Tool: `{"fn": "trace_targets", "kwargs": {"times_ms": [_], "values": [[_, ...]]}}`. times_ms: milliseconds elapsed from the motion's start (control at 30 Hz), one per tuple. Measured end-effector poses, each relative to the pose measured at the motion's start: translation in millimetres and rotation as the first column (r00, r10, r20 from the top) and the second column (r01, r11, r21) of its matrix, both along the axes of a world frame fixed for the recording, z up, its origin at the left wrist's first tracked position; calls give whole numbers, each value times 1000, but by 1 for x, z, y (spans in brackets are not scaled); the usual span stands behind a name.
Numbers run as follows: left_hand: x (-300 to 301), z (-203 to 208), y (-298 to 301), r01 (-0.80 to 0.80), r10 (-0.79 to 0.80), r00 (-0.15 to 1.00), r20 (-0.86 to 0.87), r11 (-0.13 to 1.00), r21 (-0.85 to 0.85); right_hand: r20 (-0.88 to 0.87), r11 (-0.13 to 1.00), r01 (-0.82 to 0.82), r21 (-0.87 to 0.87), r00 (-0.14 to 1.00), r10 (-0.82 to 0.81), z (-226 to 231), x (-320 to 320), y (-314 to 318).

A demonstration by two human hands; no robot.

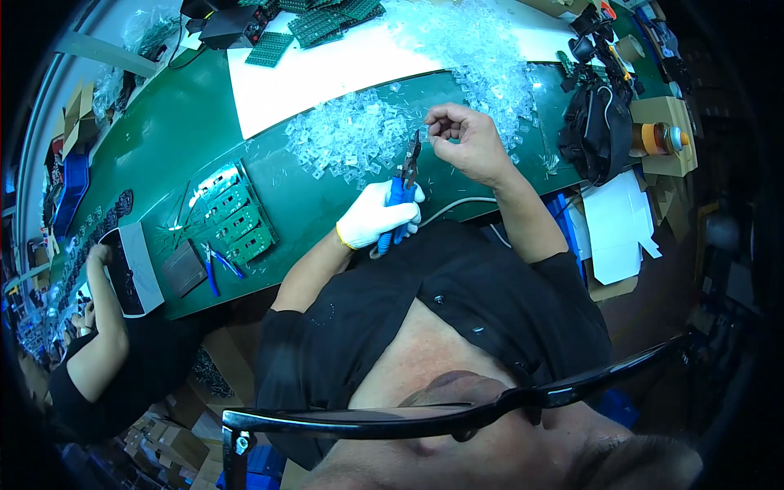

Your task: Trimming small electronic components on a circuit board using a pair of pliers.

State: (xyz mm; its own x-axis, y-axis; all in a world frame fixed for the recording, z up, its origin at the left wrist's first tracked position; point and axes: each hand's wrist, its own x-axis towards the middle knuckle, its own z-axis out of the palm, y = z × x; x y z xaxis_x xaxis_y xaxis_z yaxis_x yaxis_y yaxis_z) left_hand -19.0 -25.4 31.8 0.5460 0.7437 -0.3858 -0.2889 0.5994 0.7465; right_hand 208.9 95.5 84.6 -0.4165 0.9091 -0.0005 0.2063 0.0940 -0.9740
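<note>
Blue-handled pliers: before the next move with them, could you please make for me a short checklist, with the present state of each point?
1. Grip: left hand wrapped around the handles of the pliers: ok.
2. Left hand covered: white glove on: ok.
3. Right hand covered: bare: not ok.
4. Right hand well away from the pliers' tip: they look very close: not ok; whether they touch I cannot tell.
5. Piece held in the right hand: cannot tell, too small to see.
6. Co-worker's hand out of the way: far left, apart from the pliers: ok.
</note>
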Motion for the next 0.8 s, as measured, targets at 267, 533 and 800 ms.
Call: {"fn": "trace_targets", "kwargs": {"times_ms": [267, 533, 800], "values": [[-1, -17, -3, -161, 147, 922, 359, 987, 10, -28, 997, 31, -65, 999, -33, -15, -2, 6], [0, -27, -7, -173, 127, 860, 493, 984, 48, 207, 843, -209, 497, 971, 119, -24, -33, -4], [-4, -24, -4, -149, 110, 861, 496, 988, 41, 524, 852, -54, 521, 808, -269, -11, 46, 4]]}}
